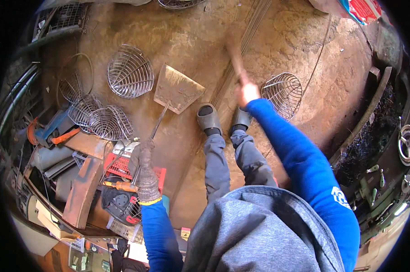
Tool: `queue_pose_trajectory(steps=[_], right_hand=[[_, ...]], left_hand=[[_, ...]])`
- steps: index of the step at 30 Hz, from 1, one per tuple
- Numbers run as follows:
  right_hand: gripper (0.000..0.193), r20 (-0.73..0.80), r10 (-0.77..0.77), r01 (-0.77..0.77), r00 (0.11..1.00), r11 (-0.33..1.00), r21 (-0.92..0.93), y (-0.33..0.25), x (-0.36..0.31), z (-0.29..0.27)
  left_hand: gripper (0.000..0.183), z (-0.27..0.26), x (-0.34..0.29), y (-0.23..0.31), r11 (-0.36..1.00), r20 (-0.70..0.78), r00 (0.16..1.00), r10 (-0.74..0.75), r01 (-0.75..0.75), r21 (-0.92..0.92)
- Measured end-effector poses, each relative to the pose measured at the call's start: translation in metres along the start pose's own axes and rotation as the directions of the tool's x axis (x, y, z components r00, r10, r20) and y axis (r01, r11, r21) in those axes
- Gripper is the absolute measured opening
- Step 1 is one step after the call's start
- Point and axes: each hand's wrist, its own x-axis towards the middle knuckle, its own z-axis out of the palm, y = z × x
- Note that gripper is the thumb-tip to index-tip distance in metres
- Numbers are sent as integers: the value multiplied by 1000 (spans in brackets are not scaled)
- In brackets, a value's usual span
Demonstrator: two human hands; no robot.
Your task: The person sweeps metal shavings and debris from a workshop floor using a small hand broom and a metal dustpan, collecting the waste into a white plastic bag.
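Observation:
My left hand (147,174), in a grey-brown knit glove with a yellow cuff, is closed around the thin rod handle of a metal dustpan (180,90). The flat, dirt-streaked pan lies on the floor, left of my feet. My right hand (247,94) is closed on a brown stick-like tool (234,53) reaching up and left. Motion smears its far end, so I cannot tell its kind. Beside that hand, on the right, a curved wire basket (283,94) rests on the floor. Another wire basket (130,71) lies left of the dustpan.
More wire baskets (100,119) are heaped at the left. Below them are a red crate (118,166), an orange-handled tool (121,185) and rusty metal pieces (83,192). On the right stands a machine with a handwheel (405,144), beside a trough of dark shavings (366,131).

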Motion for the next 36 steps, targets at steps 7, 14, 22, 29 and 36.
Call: queue_pose_trajectory(steps=[7, 14, 22, 29, 36], right_hand=[[71, 288, -128, 19, 949, 936, 352, -100, -150, 81], [50, -313, -252, 289, 916, 954, 80, -40, 111, -60], [50, 194, -276, 246, 941, 955, 165, -64, 67, 47], [55, 79, -421, 398, 903, 893, 211, -27, 34, -74], [36, -66, -47, 39, 997, 991, -128, 3, 118, -54]], left_hand=[[39, -9, -1, 1, 999, 47, 999, -11, 9, 52], [39, -11, -5, -1, 994, 1, 1000, -5, 5, 108], [39, -16, -2, -3, 994, 12, 999, -34, 33, 107], [40, -23, -6, 1, 985, 33, 997, -64, 58, 161], [38, -23, 2, -12, 999, 67, 998, -12, 10, 34]])
